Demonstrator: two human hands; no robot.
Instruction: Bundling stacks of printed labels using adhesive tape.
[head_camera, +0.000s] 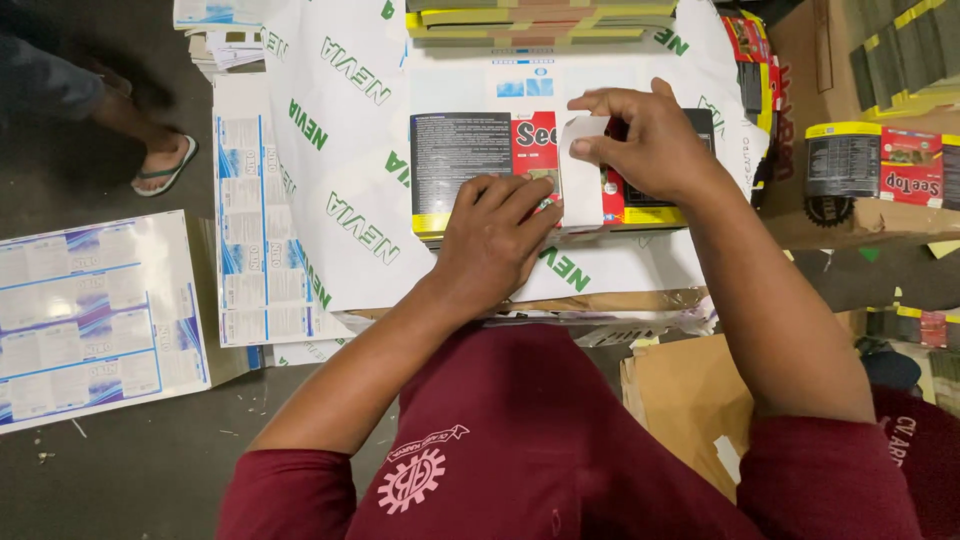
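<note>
Hands at work: left hand flat (fingers spread) on printed carton stack; right hand pinches white paper band — wrapping it.

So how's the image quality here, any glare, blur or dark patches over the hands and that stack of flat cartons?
Head view: even overhead light; left hand, right hand and the flat cartons are sharp. Mild sheen on the glossy printed sheets at the left. The floor at upper left is dim. Edges bow slightly from the wide lens.

Bright overhead light, sharp, slight glare.
</note>
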